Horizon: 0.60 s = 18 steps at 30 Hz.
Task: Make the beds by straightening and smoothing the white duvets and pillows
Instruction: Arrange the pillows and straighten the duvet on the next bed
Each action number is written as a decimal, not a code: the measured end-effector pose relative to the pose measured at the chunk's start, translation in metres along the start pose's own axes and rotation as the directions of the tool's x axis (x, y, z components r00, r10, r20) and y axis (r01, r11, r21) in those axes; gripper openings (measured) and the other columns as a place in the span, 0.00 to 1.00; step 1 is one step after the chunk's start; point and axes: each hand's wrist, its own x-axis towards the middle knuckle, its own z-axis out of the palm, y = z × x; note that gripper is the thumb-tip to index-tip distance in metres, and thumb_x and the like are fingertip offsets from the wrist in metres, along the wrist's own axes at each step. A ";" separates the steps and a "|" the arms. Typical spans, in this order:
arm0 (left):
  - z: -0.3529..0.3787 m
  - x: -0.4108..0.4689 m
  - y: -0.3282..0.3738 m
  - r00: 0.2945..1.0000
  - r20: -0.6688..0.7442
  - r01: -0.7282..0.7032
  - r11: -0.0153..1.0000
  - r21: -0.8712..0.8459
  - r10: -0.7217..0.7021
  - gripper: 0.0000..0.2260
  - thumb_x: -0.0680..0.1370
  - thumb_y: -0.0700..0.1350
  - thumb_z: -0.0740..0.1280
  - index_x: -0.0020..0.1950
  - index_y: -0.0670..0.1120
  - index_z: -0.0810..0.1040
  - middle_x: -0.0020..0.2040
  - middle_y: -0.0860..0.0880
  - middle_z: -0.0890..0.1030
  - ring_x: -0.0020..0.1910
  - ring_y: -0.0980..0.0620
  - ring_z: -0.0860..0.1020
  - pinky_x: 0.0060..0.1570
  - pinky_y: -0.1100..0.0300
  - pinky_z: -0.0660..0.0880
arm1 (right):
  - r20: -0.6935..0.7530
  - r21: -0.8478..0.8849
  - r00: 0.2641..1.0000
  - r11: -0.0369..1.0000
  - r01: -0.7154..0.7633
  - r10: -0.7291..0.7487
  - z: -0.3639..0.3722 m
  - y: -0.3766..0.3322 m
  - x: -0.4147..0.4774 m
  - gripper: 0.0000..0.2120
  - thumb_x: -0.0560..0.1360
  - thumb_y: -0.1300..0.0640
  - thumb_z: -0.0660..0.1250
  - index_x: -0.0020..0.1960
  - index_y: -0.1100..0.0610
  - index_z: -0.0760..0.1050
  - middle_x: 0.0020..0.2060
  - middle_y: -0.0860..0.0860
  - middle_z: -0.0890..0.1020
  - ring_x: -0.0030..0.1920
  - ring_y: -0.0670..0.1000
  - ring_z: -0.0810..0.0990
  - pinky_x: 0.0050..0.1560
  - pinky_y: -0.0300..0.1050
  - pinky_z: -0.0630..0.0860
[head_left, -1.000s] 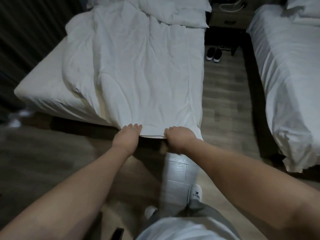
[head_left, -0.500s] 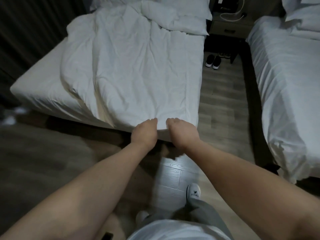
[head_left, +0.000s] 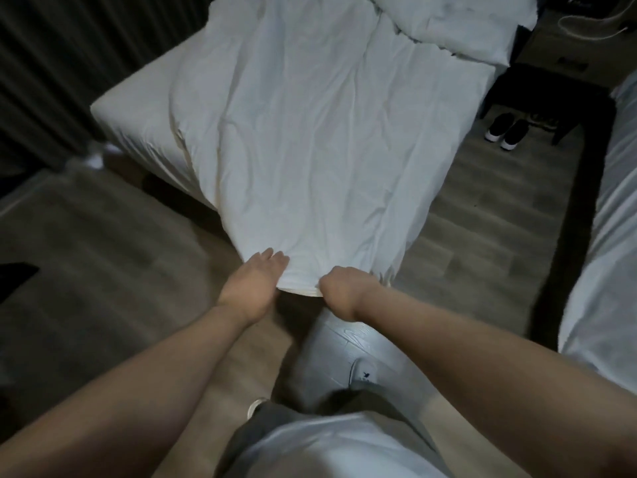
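Duvet [head_left: 327, 150] lies wrinkled on the bed [head_left: 138, 108]; left hand [head_left: 253, 281] rests flat-fingered on its near edge, right hand [head_left: 344, 291] grips the hem.

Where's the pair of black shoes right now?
Head view, upper right: the black shoes sit on the floor right of the bed, beside the nightstand.

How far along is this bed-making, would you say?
Partly done. The duvet lies spread out lengthwise. In hand: the right hand grips its foot edge, the left hand rests on it. Left: wrinkles, a bare mattress strip on the left, the rumpled pillow, perhaps the second bed.
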 end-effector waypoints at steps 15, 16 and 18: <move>-0.035 0.051 -0.037 0.886 -0.212 0.350 0.894 -0.280 -0.413 0.30 0.80 0.37 0.59 0.82 0.44 0.56 0.78 0.41 0.64 0.75 0.40 0.66 0.70 0.47 0.68 | -0.135 0.106 0.937 0.945 -0.309 0.321 -0.038 0.016 -0.047 0.05 0.76 0.64 0.59 0.46 0.55 0.70 0.44 0.58 0.77 0.44 0.61 0.78 0.42 0.47 0.72; -0.041 0.049 -0.041 0.901 -0.239 0.303 0.919 -0.252 -0.363 0.29 0.80 0.37 0.59 0.82 0.44 0.56 0.78 0.42 0.64 0.74 0.41 0.67 0.69 0.48 0.69 | -0.169 0.109 0.914 0.929 -0.354 0.368 -0.036 0.018 -0.048 0.06 0.75 0.65 0.59 0.47 0.56 0.72 0.47 0.59 0.79 0.46 0.62 0.80 0.42 0.48 0.75; -0.052 0.045 -0.048 0.927 -0.300 0.172 0.967 -0.186 -0.223 0.28 0.81 0.36 0.58 0.82 0.43 0.56 0.80 0.44 0.63 0.77 0.45 0.64 0.71 0.50 0.66 | -0.225 0.130 0.848 0.878 -0.461 0.479 -0.028 0.018 -0.050 0.11 0.75 0.66 0.56 0.53 0.59 0.74 0.49 0.61 0.80 0.48 0.63 0.81 0.43 0.51 0.78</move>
